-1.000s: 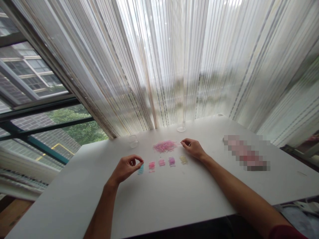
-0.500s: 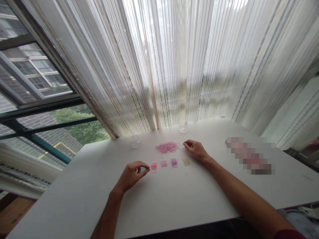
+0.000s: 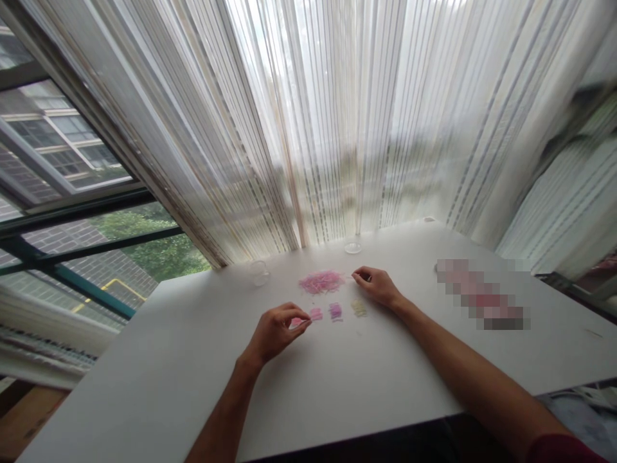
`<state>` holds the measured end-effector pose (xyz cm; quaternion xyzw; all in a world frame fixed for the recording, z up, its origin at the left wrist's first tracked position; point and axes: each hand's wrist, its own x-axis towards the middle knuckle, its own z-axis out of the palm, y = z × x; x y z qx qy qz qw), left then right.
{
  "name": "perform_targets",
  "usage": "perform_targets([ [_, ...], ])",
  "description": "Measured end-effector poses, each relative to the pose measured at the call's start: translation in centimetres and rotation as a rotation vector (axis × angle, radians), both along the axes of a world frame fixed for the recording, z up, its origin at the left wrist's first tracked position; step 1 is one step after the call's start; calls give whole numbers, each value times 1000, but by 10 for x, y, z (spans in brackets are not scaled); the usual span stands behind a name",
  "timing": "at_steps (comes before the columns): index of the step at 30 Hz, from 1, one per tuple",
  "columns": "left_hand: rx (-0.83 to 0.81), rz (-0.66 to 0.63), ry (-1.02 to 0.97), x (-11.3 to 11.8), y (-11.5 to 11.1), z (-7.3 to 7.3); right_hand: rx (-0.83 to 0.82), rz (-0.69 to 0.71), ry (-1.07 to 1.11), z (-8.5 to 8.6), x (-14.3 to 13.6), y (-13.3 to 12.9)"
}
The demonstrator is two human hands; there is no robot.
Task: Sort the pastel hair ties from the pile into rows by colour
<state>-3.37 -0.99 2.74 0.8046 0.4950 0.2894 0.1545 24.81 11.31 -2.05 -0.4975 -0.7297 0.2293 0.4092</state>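
Observation:
A loose heap of thin pink and purple pieces (image 3: 321,281) lies on the white table. Nearer to me is a row of small groups: pink-red (image 3: 297,321), partly behind my fingers, light pink (image 3: 315,314), purple (image 3: 335,311) and pale yellow (image 3: 359,308). My left hand (image 3: 282,329) is pinched beside the light pink group; what its fingertips hold is too small to name. To the right of the heap, my right hand (image 3: 376,285) has thumb and finger together, with a faint thin piece by the tips.
Two clear round containers stand at the back of the table (image 3: 159,360), one at the left (image 3: 260,274) and one near the middle (image 3: 353,247). A blurred-out pinkish item (image 3: 482,296) lies at the right. Striped sheer curtains (image 3: 328,128) hang behind.
My left hand has moved right, from beside the pink-red group to the light pink one, and now partly covers the pink-red group. My right hand has hardly moved.

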Motion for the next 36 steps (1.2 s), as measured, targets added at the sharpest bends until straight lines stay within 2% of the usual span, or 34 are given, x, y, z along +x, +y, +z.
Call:
perform_targets([
  [5,72,11,-7,26,13,0,10,5,1,-2,0,1],
  [11,82,-46,79,45,17,-12,11,5,-7,-3,-1,3],
  [19,92,-49,85,44,13,-24,-2,6,-6,0,-2,1],
  [28,106,-57,97,46,14,-27,-11,10,-2,1,-3,0],
  [36,134,-20,190,49,12,-26,-17,15,-6,2,-2,0],
])
